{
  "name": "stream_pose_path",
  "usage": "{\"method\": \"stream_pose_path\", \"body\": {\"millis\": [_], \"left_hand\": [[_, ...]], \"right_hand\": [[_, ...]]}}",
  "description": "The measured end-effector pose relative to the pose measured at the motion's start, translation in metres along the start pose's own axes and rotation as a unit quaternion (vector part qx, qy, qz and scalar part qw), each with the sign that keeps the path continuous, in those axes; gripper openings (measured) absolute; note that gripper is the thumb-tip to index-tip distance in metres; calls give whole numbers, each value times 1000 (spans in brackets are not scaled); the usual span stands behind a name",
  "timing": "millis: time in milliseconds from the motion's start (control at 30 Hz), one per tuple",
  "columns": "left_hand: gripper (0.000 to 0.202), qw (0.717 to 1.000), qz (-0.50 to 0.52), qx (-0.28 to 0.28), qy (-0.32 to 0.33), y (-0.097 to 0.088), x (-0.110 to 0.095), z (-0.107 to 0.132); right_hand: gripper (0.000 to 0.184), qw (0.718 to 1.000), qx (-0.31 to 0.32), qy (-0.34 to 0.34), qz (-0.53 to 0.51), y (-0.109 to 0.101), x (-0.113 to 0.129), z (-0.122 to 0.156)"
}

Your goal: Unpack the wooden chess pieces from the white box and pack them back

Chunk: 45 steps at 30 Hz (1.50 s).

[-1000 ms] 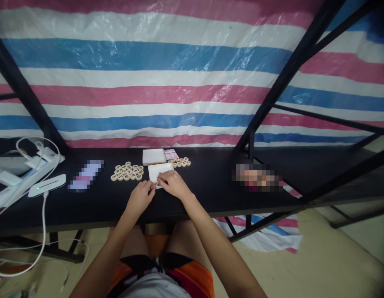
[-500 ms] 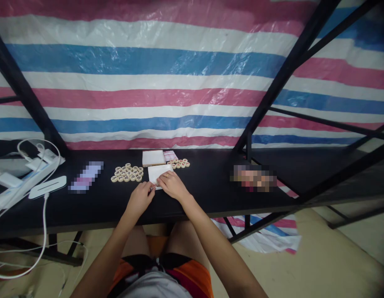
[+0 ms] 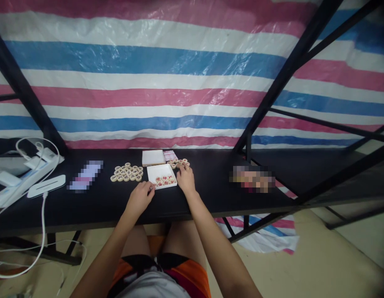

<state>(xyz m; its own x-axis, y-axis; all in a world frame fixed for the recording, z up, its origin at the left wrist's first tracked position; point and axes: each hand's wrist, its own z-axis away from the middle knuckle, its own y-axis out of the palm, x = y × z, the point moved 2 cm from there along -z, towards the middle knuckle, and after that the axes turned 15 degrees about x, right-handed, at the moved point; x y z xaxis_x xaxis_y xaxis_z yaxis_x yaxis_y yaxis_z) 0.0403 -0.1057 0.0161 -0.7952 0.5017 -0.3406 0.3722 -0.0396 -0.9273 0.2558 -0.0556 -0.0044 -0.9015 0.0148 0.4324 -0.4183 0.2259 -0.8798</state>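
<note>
White tray (image 3: 157, 170) lies on the black bench (image 3: 219, 186) between the left grip (image 3: 141, 196) and the right grip (image 3: 186, 179), with red pieces (image 3: 166, 181) in its near part. Left grip is positioned at the tray's near left corner, fingers bent; whether they clamp a piece cannot be determined. Right grip extends along the tray's right side, fingertips at the loose pieces (image 3: 175, 161); its closure cannot be determined. Black pieces (image 3: 127, 172) lie in rows beyond and left of the left grip. Box (image 3: 153, 157) and card (image 3: 170, 155) lie beyond both grips, side by side.
</note>
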Motion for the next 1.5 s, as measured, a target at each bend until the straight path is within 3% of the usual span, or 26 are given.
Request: {"method": "stream_pose_path", "body": {"millis": [200,400,733,1000,1067,1167,1267,1400,1500], "left_hand": [[17,1000,0,4,-6,1,1,-1],[17,1000,10,5,-2,0,1,0],[17,1000,23,3,-3,1,2,0],[13,1000,27,5,-2,1,2,0],[13,1000,27,9,-1,2,3,-1],[11,1000,24,8,4,4,5,-2],[10,1000,20,3,9,5,7,-3],[10,1000,16,5,5,6,9,-3],[9,1000,12,7,2,5,8,-3]], "right_hand": [[39,998,38,5,40,0,4,1],[38,999,-16,14,30,-5,4,3],[27,996,-6,73,44,-12,6,7],[18,998,-27,58,-13,-13,1,6],[17,998,-50,19,-28,-14,9,8],[18,990,-64,-115,-47,-15,32,14],[15,967,6,-247,-70,-11,63,19],[13,944,115,-294,-96,-3,89,15],[12,936,159,-296,-108,0,92,8]]}}
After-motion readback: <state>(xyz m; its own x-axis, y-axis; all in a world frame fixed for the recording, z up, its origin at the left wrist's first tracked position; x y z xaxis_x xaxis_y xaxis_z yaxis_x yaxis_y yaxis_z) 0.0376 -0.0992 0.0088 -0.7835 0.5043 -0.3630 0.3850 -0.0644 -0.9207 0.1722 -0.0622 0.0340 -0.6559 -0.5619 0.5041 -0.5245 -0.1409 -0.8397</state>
